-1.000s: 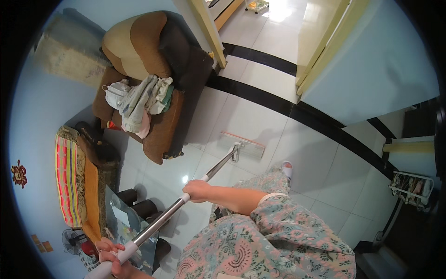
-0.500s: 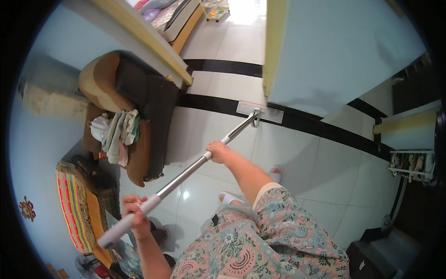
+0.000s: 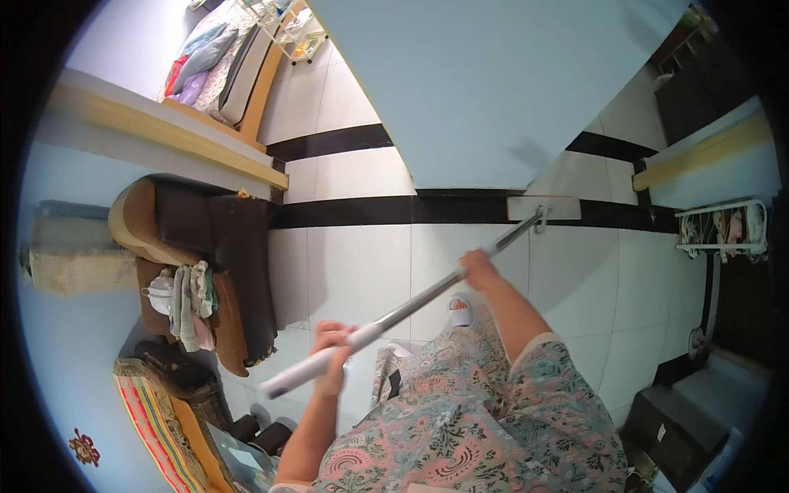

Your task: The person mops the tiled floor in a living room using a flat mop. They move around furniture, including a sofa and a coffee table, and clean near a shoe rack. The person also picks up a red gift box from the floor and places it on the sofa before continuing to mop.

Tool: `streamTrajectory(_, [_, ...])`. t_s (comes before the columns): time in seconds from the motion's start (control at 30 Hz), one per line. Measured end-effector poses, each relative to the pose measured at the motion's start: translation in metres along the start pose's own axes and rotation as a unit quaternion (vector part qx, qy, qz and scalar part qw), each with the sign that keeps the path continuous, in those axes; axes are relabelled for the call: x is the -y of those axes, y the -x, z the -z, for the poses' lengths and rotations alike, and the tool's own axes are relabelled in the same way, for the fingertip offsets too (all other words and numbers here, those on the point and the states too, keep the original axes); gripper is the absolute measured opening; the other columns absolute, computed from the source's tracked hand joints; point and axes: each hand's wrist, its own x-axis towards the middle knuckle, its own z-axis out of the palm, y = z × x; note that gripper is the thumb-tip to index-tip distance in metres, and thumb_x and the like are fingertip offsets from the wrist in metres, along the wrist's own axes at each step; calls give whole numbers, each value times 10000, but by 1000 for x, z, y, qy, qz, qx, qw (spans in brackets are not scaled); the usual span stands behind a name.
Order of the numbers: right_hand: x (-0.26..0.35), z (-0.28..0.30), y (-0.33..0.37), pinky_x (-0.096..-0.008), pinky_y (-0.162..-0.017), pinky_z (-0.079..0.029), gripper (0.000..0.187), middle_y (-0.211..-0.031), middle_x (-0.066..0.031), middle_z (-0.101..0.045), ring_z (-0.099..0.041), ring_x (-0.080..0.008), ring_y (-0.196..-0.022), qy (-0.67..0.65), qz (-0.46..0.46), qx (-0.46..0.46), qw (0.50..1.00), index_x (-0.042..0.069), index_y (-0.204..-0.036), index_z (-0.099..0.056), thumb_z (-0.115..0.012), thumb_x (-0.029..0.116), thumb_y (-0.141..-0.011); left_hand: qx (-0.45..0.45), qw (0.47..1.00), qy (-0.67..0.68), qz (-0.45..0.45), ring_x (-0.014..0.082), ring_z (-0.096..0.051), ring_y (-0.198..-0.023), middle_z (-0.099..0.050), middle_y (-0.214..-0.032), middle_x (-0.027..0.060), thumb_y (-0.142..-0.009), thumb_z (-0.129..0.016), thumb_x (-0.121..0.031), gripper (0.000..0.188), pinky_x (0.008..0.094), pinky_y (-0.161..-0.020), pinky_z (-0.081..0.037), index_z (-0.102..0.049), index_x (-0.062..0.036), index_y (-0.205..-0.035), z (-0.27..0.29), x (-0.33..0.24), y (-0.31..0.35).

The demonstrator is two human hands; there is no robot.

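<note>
A flat mop with a silver and pale grey pole (image 3: 421, 297) slants across the view from lower left to upper right. My left hand (image 3: 332, 355) is closed around the thick pale grip near the pole's upper end. Farther down the pole, my right hand (image 3: 477, 269) wraps round the metal part. The flat rectangular mop head (image 3: 544, 208) lies on the black floor strip (image 3: 345, 214), close to the lower corner of the pale blue wall (image 3: 526, 90). Its joint sits at the middle of the head.
A worn brown armchair (image 3: 238, 263) with folded clothes (image 3: 191, 300) stands at left. Below it is a bench with a striped cover (image 3: 152, 419). Through the left doorway are a bed (image 3: 222, 70) and a white cart (image 3: 302, 41). A white rack (image 3: 722, 226) and a dark box (image 3: 678, 431) stand at right.
The mop head has slid right along the black strip, past the wall's left corner. Both hands have moved right with the pole, and my view has turned and shifted.
</note>
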Motion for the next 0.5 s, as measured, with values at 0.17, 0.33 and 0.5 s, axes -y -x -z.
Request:
streamTrajectory(0.17, [-44,10,20,-424,-869,-354,159,-873,-104,-554,-500,-311,-908,-29,-58,-22,998,115,-764,-577,-586,25,-634,60,998,15,-19,206,-461,-911,-408,-938,89,-711,-616,-92,107,435,-905,-430,-538,-30,-747,-43,-5,-17])
streamTrajectory(0.33, [35,-23,-6,-458,-884,-347,149,-852,-84,-564,-512,-309,-887,-57,-9,-71,996,118,-755,-578,-607,49,-626,-3,999,9,-49,195,-457,-912,-408,-941,82,-705,-622,-142,143,420,-887,-439,-528,-45,-750,23,-34,9])
streamTrajectory(0.5, [177,-25,-51,-463,-899,-343,118,-799,-48,-582,-554,-286,-855,-121,94,-44,987,138,-699,-586,-604,51,-620,-149,986,-11,-69,177,-444,-905,-396,-930,79,-696,-607,-166,156,398,-877,-439,-506,-62,-752,104,-84,58])
